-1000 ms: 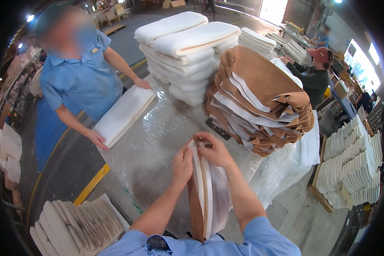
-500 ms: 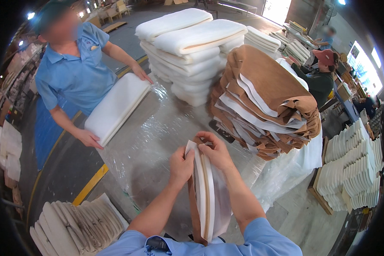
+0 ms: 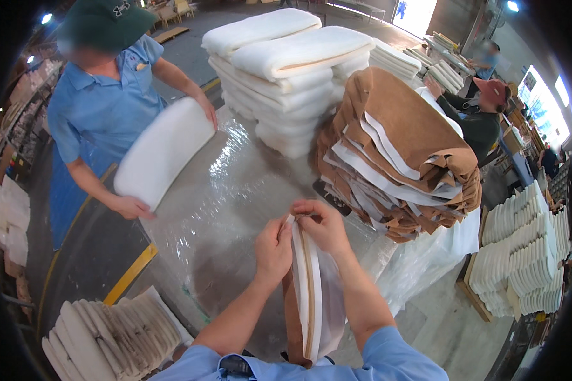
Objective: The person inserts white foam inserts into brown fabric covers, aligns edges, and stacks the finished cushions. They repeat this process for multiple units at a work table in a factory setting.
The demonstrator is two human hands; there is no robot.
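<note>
In front of me hangs a brown fabric cover [image 3: 292, 317] with white edge strips and a long tan band, which looks like a zipper, between them. At its upper end my left hand [image 3: 273, 251] pinches the edge, thumb on top. Close beside it, my right hand [image 3: 324, 230] grips the same end with curled fingers. The fingertips almost meet there, and what lies between them is partly hidden. The cover's lower end reaches down to my blue shirt. Sheer pale fabric shows under my right forearm.
A plastic-covered table [image 3: 216, 216] lies ahead. On it stand a stack of white padded cushions [image 3: 286, 82] and a heap of brown covers [image 3: 394, 133]. At left, a co-worker holds a white cushion [image 3: 165, 149]. Cushion stacks stand at lower left [image 3: 108, 336] and right [image 3: 515, 254].
My hands have drawn closer together at the cover's upper end, the left one shifting slightly right. The co-worker's white cushion has tilted to show more of its broad face.
</note>
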